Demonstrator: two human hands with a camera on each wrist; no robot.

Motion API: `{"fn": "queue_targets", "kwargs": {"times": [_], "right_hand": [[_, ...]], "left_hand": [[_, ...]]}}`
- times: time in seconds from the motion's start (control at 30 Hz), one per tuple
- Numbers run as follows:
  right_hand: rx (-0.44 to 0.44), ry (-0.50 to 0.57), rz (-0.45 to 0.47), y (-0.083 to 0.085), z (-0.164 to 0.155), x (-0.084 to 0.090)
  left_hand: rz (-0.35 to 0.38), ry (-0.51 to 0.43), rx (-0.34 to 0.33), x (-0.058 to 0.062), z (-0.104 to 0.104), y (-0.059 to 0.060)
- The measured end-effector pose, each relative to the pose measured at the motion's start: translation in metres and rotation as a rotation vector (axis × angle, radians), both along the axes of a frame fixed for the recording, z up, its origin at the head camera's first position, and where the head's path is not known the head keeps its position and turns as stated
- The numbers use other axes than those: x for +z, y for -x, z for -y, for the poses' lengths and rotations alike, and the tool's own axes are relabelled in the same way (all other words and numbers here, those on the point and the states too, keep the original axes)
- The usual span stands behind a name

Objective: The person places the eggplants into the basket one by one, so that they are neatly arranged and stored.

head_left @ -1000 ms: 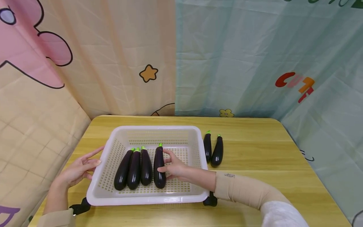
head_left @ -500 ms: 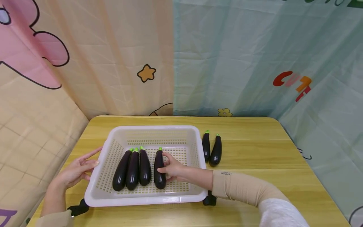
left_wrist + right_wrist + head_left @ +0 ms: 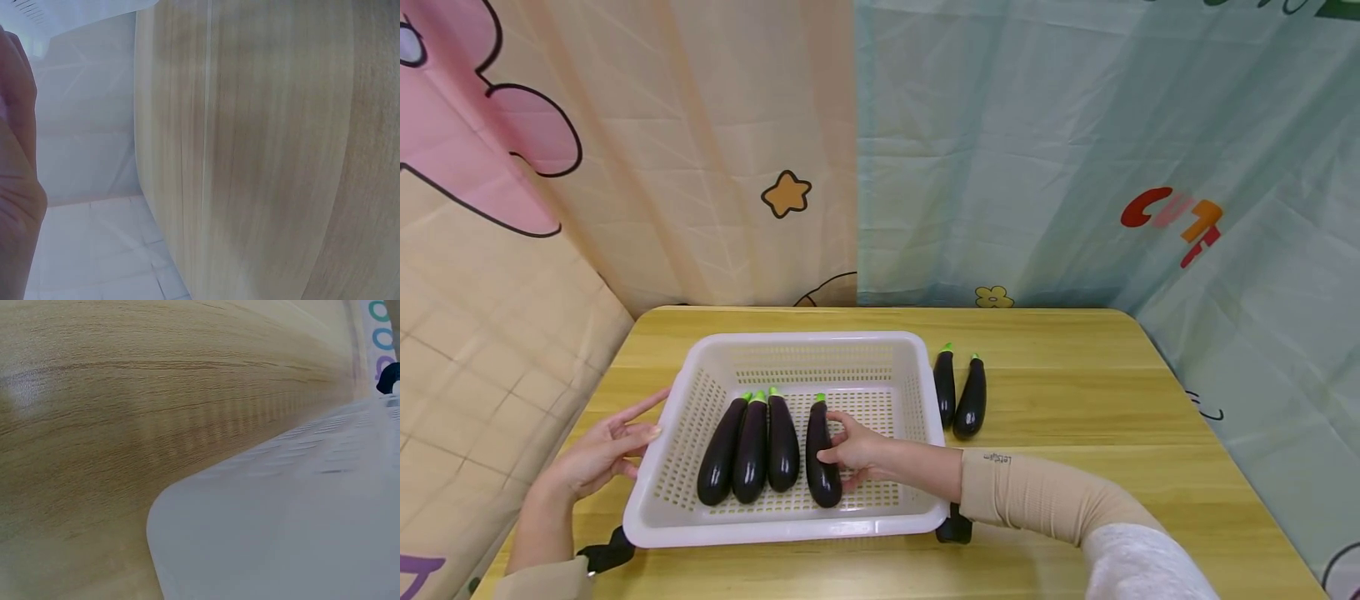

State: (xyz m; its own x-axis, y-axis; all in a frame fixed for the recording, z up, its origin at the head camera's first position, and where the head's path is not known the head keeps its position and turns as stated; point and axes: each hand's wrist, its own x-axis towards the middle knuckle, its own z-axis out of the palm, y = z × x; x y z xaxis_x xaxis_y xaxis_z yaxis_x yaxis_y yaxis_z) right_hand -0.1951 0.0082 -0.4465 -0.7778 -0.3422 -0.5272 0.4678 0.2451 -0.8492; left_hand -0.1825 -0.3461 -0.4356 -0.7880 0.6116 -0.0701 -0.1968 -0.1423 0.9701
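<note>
In the head view, the right hand (image 3: 859, 447) reaches over the right side of a white plastic basket (image 3: 790, 530) and grips an eggplant (image 3: 822, 467) by its right side, thumb on top. Three other eggplants (image 3: 751, 450) lie side by side to its left, green stems pointing away. At the basket's left rim, the left hand (image 3: 597, 454) has its fingers spread and touching the edge. The left wrist view catches only part of that hand (image 3: 15, 181), with the basket's corner above it. The right wrist view shows the basket's outer wall (image 3: 269, 531); the right hand is hidden there.
Two more eggplants (image 3: 972, 398) lie on the wooden table (image 3: 1075, 400) just right of the basket. Printed curtains (image 3: 985, 167) hang behind the table and along its sides. Black wrist straps (image 3: 955, 527) show near the basket's front corners.
The right hand has drawn its eggplant slightly nearer the basket's front, its lower end turning a little right. The left hand stays at the rim. The view has shifted slightly.
</note>
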Motion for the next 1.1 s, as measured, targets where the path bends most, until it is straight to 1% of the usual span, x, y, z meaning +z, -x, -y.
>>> {"fn": "queue_targets", "kwargs": {"times": [0.23,0.33,0.43,0.6,0.73,0.83,0.93,1.0,1.1], "right_hand": [[0.003,0.003,0.005,0.000,-0.001,0.002],[-0.018,0.018,0.016,0.002,-0.001,0.003],[-0.034,0.015,-0.011,0.003,-0.003,0.007],[-0.024,0.020,-0.124,0.008,-0.008,0.015],[-0.006,0.073,-0.194,0.014,-0.013,0.026],[0.026,0.119,-0.269,0.017,-0.019,0.036],[0.071,0.111,-0.392,0.018,-0.028,0.048],[0.083,0.097,-0.481,0.020,-0.036,0.054],[0.069,0.064,-0.600,0.022,-0.051,0.063]], "left_hand": [[-0.016,-0.044,-0.020,0.001,0.001,0.000],[-0.009,-0.032,-0.016,0.001,0.001,0.000],[-0.002,-0.011,-0.008,0.000,0.001,0.000],[-0.007,-0.026,-0.014,-0.001,0.001,0.000],[-0.007,-0.047,-0.022,0.000,0.000,0.000],[-0.002,-0.054,-0.030,0.001,0.000,0.000],[0.001,-0.060,-0.036,0.000,0.000,0.000],[0.002,-0.059,-0.035,0.000,0.000,0.000],[0.005,-0.046,-0.027,0.000,0.000,-0.001]]}}
